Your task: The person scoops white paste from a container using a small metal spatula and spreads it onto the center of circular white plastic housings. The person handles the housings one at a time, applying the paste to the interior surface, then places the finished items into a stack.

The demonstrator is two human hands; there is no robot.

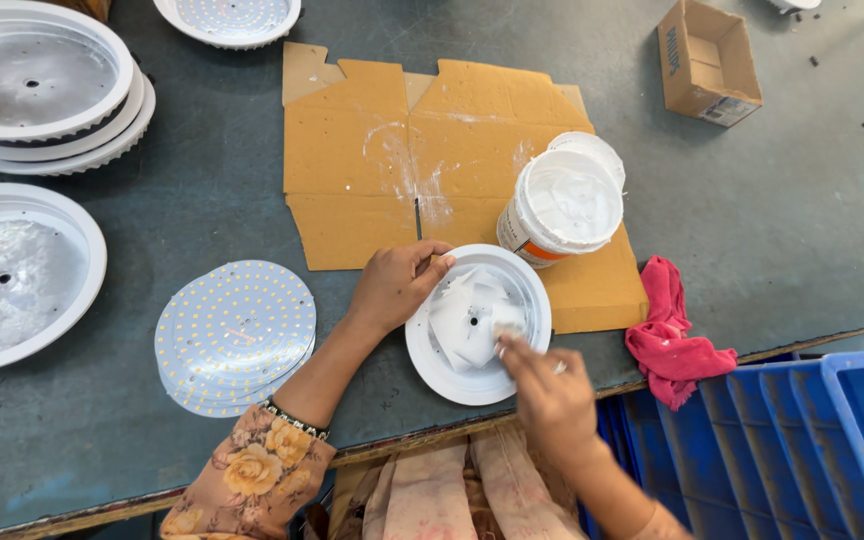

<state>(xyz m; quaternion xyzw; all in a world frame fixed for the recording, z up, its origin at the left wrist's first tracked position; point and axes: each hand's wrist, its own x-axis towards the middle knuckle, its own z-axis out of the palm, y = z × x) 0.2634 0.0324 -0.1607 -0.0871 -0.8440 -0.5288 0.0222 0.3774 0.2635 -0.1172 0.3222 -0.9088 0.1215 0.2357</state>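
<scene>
Evidently paste is being spread: the left hand [392,288] grips the rim of the white lamp housing [478,325] just below the open white tub [562,207], while the right hand [549,392], fingers pinched, wipes inside; even coverage probably matters next.

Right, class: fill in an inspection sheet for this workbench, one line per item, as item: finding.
Surface: grey-green table, flattened cardboard sheet smeared white.
Job's things: round white housing with white paste spread inside; open tub of white paste.
Clutter: red rag, small carton, dark specks.
Grippers: left hand steadies the housing rim; right hand spreads paste with fingertips.
Cables: nothing seen.
Surroundings: stacked housings, disc boards, blue crates.
</scene>
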